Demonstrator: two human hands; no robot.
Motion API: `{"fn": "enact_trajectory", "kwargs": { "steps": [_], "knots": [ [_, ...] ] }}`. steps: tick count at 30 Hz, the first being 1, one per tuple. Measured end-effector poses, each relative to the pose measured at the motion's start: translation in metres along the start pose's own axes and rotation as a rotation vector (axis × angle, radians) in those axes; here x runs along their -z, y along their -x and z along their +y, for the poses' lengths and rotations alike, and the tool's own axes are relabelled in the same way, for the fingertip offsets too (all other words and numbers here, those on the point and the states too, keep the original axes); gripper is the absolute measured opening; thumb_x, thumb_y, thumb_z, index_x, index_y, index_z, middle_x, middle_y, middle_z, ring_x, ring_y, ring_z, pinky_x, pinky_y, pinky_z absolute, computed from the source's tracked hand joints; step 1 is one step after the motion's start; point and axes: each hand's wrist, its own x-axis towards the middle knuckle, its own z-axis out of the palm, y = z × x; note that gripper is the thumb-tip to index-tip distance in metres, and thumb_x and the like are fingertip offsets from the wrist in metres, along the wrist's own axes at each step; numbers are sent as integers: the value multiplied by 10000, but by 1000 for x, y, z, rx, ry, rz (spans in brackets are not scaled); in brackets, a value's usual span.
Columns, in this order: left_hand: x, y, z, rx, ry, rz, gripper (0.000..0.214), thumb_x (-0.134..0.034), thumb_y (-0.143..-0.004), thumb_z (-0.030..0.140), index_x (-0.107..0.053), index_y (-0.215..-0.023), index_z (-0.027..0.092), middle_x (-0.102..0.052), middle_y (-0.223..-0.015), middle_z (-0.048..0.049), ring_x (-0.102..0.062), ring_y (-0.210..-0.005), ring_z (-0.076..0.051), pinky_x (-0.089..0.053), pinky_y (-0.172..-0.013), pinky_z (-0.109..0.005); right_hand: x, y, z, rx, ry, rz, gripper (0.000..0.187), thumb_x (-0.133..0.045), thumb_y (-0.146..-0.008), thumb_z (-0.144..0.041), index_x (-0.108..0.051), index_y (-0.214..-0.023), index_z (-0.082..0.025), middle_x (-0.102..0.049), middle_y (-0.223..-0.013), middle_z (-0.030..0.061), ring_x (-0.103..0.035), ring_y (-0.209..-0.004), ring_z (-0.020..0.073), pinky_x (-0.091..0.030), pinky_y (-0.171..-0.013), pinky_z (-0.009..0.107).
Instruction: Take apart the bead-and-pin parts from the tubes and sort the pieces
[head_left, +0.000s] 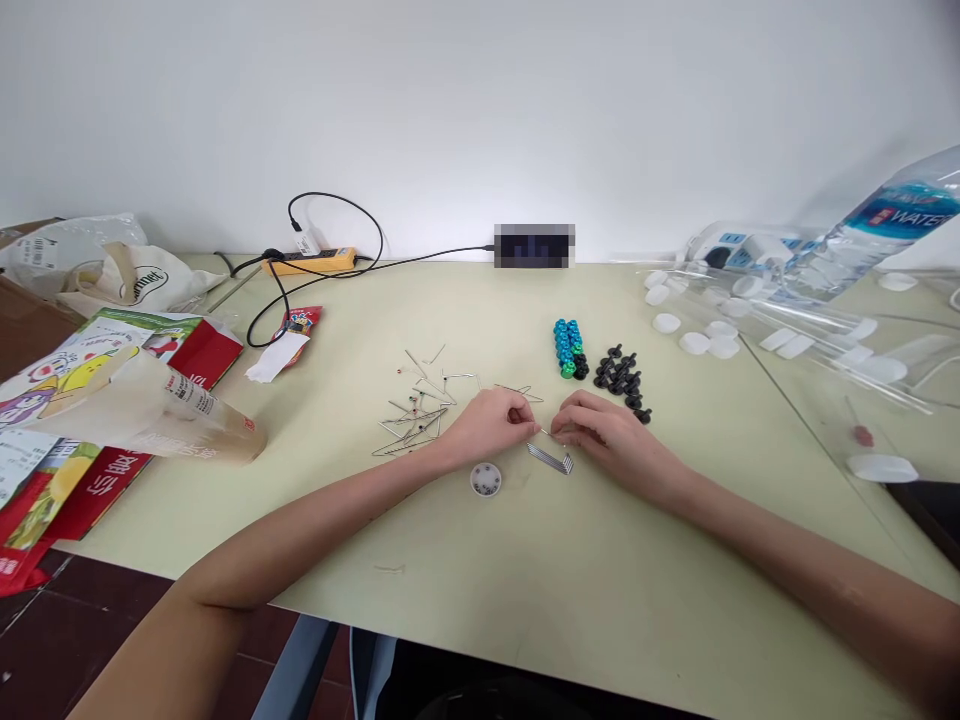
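Observation:
My left hand (499,420) is closed in a pinch, thumb and fingertips on one end of a thin silver rod (547,433), apparently a hex key. The fingers of my right hand (600,430) are curled round the rod's other end. Just below the fingertips, a neat row of L-shaped hex keys (550,458) lies side by side on the table. Left of my left hand is a loose pile of thin metal keys and wire-like pieces (412,425), some with small dark or red bits. Near my left wrist sits a small round white disc (486,480) with dark spots.
Behind my right hand stand rows of teal and green small parts (565,348) beside black screw-like pieces (621,375). White caps (694,344), clear plastic and a tilted water bottle (877,225) occupy the right. A drink cup (180,410), packets and a yellow power strip (311,262) are left.

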Motion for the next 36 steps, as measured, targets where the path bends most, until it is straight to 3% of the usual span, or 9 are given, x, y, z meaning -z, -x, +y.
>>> {"fn": "enact_trajectory", "kwargs": {
  "steps": [5,11,17,23,27,31,36],
  "knots": [
    [-1,0,0,-46,-136,-11,222,-527,-789,309,-572,-626,167,-554,-619,22,-474,-587,-104,-338,-524,-230,0,0,4,3,-21,-19,174,-413,-916,-194,-575,-864,-232,-555,-946,27,-543,-805,156,-427,-715,291],
    [2,1,3,-90,-163,-54,244,-461,-827,295,-593,-664,170,-503,-597,26,-412,-561,-102,-299,-524,-239,-1,-1,4,-61,-93,-61,84,-535,-872,-302,-570,-876,-227,-564,-965,25,-565,-743,143,-447,-653,275],
    [3,-1,3,-25,-120,-103,310,-432,-845,345,-561,-626,168,-430,-573,28,-364,-526,-98,-276,-494,-244,2,-1,4,-23,-4,-25,209,-411,-915,-197,-592,-813,-219,-600,-881,20,-549,-753,155,-421,-664,286],
    [8,3,4,-32,-342,-38,405,-434,-863,454,-444,-572,172,-472,-550,17,-382,-509,-110,-251,-490,-259,1,0,5,50,41,-18,203,-399,-914,-170,-572,-816,-212,-584,-873,28,-537,-756,156,-418,-666,283],
    [15,12,5,-103,-465,-1,314,-480,-858,477,-552,-751,191,-584,-751,-2,-514,-649,-140,-330,-559,-258,0,0,5,76,28,-27,208,-387,-917,-173,-583,-865,-218,-572,-938,43,-549,-791,161,-431,-685,286],
    [10,20,7,-223,-576,-23,330,-612,-790,435,-545,-1018,207,-556,-1021,-36,-539,-923,-193,-413,-703,-277,1,-1,6,60,-11,-45,252,-355,-927,-181,-600,-884,-221,-584,-928,45,-563,-807,168,-444,-703,295],
    [-5,21,11,-329,-687,0,301,-626,-799,351,-541,-1029,176,-507,-1076,-71,-461,-1008,-219,-426,-799,-304,4,-1,6,111,-30,-79,266,-362,-922,-192,-623,-880,-218,-568,-932,57,-561,-807,168,-450,-695,294]
  ]
}}
